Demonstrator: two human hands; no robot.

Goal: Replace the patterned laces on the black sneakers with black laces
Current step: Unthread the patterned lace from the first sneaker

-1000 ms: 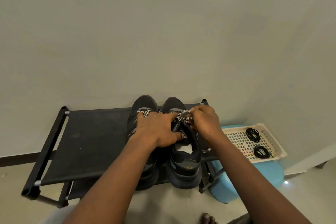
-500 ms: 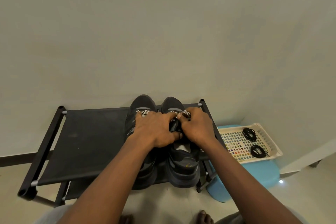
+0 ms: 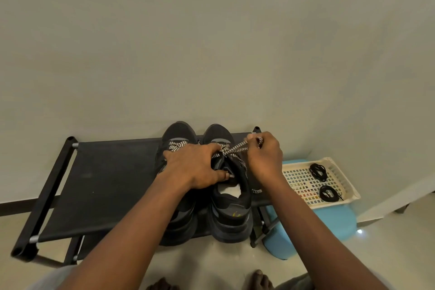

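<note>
Since the right sneaker has to stay put while its lace comes out, the left hand grips the tongue and the right hand pinches the patterned lace, drawn taut toward the back right corner of the black shoe rack. Both shoes sit at the rack's right end, toes to the wall. The other sneaker looks laced. Two coiled black laces wait in a cream tray on a blue stool, just off the rack's right edge. Nothing blocks that reach, I'd say.
</note>
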